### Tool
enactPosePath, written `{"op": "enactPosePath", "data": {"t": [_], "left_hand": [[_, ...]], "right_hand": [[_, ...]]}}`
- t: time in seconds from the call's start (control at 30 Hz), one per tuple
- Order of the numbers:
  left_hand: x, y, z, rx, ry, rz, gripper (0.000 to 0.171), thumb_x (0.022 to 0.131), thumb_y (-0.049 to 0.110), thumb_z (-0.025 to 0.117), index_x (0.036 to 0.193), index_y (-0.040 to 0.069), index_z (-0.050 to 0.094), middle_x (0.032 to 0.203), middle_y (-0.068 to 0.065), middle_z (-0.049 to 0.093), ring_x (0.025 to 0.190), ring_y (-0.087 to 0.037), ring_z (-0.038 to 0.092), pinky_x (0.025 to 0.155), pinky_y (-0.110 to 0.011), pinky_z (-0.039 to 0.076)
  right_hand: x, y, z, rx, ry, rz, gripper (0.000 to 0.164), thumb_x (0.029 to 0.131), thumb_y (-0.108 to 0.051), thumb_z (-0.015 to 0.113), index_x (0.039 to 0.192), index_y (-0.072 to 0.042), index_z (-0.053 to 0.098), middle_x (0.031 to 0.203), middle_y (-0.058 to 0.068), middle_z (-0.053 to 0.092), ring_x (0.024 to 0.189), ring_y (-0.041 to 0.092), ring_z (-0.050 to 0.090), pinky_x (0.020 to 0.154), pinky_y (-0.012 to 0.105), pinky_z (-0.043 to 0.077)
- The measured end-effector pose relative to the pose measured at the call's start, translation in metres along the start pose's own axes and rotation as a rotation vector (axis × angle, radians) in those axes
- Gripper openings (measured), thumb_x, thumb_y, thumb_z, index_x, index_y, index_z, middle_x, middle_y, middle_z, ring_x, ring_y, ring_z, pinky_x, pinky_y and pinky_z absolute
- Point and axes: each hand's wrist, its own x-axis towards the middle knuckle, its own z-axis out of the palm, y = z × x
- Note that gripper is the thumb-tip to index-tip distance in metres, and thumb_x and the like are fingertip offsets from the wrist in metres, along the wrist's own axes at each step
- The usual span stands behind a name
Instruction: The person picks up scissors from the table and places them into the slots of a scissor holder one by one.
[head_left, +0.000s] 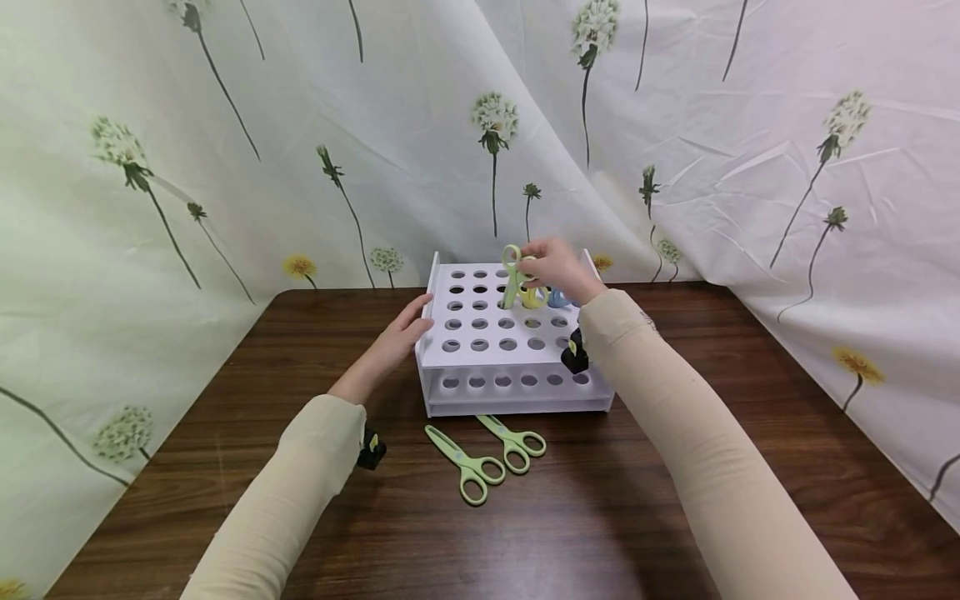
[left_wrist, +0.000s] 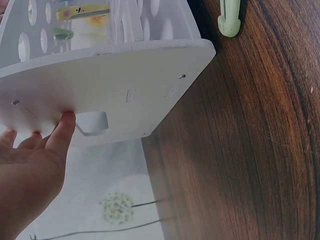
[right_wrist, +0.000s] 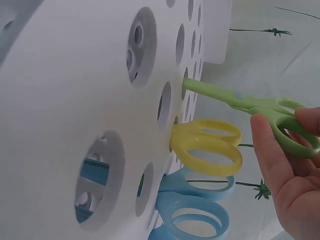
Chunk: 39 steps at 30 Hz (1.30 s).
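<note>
We see a white rack (head_left: 492, 334); our left hand (head_left: 397, 337) rests against its side (left_wrist: 135, 107), fingers extended. Our right hand (head_left: 557, 268) pinches green scissors (right_wrist: 245, 102) by the handles (right_wrist: 276, 114), tip in a hole (right_wrist: 185, 97). We'd best lower them straight, rack steadied. They look closed, smooth, a blue spot (right_wrist: 240, 95) mid-length.

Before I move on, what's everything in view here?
table: 1, dark brown, in the foreground
rack: 1, white, on the table
backdrop: 1, white floral, behind the table
loose scissors: 2, green, in front of the rack
held scissors: 1, green, at a rack hole
yellow scissors: 1, yellow, in a rack hole
blue scissors: at least 2, blue, in the rack
wrist devices: 2, black, at the wrists
sleeves: 2, cream, on both forearms
left hand: 1, bare, touching the rack's side
right hand: 1, bare, gripping held scissors
</note>
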Motion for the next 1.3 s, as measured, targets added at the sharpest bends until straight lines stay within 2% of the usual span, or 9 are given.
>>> {"op": "enactPosePath", "data": {"t": [0.27,0.37,0.73,0.97,1.3], "left_hand": [[-0.012,0.022,0.004,-0.031,-0.021,-0.013,0.054,0.099,0.016,0.035,0.148,0.008,0.013,0.149,-0.022,0.01,0.124,-0.038,0.031,0.099,-0.05,0.027],[-0.014,0.024,0.004,-0.033,-0.021,-0.019,0.053,0.099,0.017,0.035,0.148,0.009,0.013,0.149,-0.021,0.01,0.124,-0.038,0.031,0.099,-0.05,0.027],[0.002,-0.002,0.0,0.004,-0.007,0.007,0.054,0.099,0.023,0.036,0.148,0.017,0.015,0.15,-0.017,0.012,0.125,-0.034,0.032,0.099,-0.048,0.029],[0.002,-0.002,0.0,0.017,0.006,0.007,0.053,0.099,0.025,0.037,0.148,0.019,0.017,0.15,-0.014,0.011,0.126,-0.034,0.031,0.099,-0.05,0.028],[0.001,-0.002,-0.001,0.017,0.001,-0.007,0.053,0.099,0.026,0.037,0.148,0.02,0.017,0.151,-0.014,0.009,0.128,-0.034,0.028,0.1,-0.051,0.026]], "right_hand": [[0.002,0.001,0.005,-0.046,-0.003,0.017,0.026,0.09,-0.001,0.054,0.115,0.005,0.059,0.111,0.017,0.056,0.09,0.023,0.059,0.073,0.029,0.051],[0.004,0.002,0.007,-0.048,-0.01,0.017,0.025,0.091,0.0,0.054,0.114,0.007,0.059,0.107,0.018,0.057,0.087,0.022,0.058,0.074,0.03,0.05],[0.003,0.007,0.012,-0.059,-0.028,0.04,0.027,0.091,-0.002,0.054,0.117,0.006,0.057,0.112,0.017,0.055,0.097,0.027,0.057,0.076,0.03,0.05],[0.005,0.01,0.012,-0.037,-0.022,0.057,0.03,0.09,-0.003,0.057,0.118,0.006,0.057,0.116,0.015,0.055,0.101,0.025,0.055,0.076,0.03,0.05],[0.004,0.009,0.013,-0.055,-0.007,0.066,0.031,0.088,-0.003,0.059,0.118,0.006,0.058,0.113,0.015,0.057,0.097,0.023,0.056,0.076,0.031,0.05]]}}
